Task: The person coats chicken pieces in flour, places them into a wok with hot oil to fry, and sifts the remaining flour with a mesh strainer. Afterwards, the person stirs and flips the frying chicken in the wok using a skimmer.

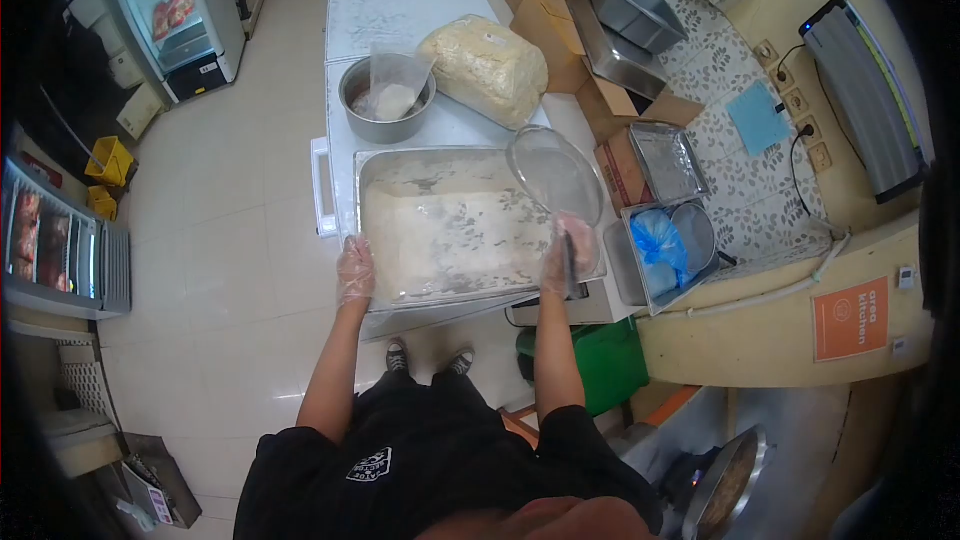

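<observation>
A large rectangular metal tray (440, 225) with white flour-like powder in it sits on the white surface in front of me. My left hand (355, 269), in a clear plastic glove, has its fingers closed on the tray's left rim near the front corner. At the right front corner my right hand (562, 258), also gloved, is closed around the black handle of a round mesh sieve (552, 172). The sieve's mesh lies over the tray's right side, partly past its rim. Some fingers of the right hand are blurred.
Behind the tray stand a metal pot (387, 130) with a plastic bag in it and a big bag of pale crumbs (487, 70). To the right are cardboard boxes (550, 35), metal pans and a container (640, 285) with a blue bag. A green bin (610, 365) stands below.
</observation>
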Available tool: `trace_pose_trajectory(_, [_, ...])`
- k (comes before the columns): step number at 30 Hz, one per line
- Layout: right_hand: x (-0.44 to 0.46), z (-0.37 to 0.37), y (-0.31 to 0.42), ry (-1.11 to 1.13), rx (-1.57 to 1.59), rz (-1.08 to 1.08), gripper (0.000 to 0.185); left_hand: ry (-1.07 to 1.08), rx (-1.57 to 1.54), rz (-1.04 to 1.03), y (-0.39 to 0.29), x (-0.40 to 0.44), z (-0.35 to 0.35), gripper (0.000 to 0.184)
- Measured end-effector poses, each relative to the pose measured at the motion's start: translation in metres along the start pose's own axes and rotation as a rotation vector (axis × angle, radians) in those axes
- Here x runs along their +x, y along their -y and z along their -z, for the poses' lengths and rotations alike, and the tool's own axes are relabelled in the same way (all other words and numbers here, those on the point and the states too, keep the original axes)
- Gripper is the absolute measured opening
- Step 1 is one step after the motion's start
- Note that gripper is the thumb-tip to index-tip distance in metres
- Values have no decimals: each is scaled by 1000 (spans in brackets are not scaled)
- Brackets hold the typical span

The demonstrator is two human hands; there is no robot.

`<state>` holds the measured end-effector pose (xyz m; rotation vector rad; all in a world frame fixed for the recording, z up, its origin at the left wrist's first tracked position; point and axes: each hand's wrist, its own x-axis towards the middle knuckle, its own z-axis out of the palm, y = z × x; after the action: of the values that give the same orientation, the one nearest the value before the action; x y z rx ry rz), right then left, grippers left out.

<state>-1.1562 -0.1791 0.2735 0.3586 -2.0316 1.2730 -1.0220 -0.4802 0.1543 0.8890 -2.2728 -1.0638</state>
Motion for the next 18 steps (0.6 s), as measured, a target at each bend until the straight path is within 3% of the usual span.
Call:
trace_pose_trajectory(6, [-27,-8,-25,277,-92,-60,30,12,1,9,-1,6,-1,33])
trace_pose_trajectory(9, [-34,6,-44,472,-272,136,28,4,-30,-6,-2,6,-2,31])
trace_pose_trajectory(15, [-6,26,-76,983,-487,-127,38,31,-27,52,-10,8,-1,31])
trace_pose_trajectory(18, [7,31,-58,1047,-584,32,43,54,-14,76,-13,5,0,31])
